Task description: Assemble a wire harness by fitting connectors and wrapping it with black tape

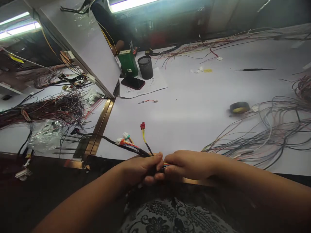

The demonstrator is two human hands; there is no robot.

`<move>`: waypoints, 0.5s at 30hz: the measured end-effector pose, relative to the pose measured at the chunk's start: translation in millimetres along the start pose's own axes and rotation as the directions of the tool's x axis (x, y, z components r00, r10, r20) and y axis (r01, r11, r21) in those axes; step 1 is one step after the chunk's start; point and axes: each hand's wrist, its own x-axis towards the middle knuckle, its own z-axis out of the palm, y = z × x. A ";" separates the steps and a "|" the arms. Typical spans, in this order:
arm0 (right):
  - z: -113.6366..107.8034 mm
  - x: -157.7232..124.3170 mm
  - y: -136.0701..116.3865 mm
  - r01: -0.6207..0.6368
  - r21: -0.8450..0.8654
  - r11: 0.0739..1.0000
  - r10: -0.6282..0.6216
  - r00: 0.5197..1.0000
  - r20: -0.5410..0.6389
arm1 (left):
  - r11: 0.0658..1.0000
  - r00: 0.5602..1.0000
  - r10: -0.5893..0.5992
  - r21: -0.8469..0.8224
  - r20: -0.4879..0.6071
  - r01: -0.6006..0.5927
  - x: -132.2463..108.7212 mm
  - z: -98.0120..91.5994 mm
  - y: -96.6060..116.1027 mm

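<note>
Gripping wires (pixel 134 148) in left hand (pixel 145 165) and, apparently, right hand (pixel 182 164) — partly hidden there — with a red plug (pixel 142 126) toward eleven o'clock.

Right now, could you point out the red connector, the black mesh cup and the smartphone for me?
Red connector (pixel 142 126): head view, on the middle of its housing.
Black mesh cup (pixel 146 70): head view, on its outer wall.
Smartphone (pixel 133 83): head view, on its dark screen.

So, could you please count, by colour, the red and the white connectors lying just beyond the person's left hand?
Red connector: 1
White connectors: 2
Total: 3 in view
</note>
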 end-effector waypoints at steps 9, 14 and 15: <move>4.3 5.8 -3.6 -0.110 0.249 0.962 0.030 0.953 0.302 | 0.976 0.970 -0.218 0.046 0.110 0.215 -6.8 11.3 3.0; 6.9 13.2 -18.5 0.072 -0.537 0.840 -0.014 0.994 0.111 | 0.994 0.999 -0.033 0.100 -0.038 0.037 -10.0 5.8 -15.5; 9.1 14.5 -18.0 0.071 -0.632 0.772 -0.020 0.996 0.087 | 0.993 0.993 0.041 0.118 -0.108 -0.028 -10.0 5.1 -19.6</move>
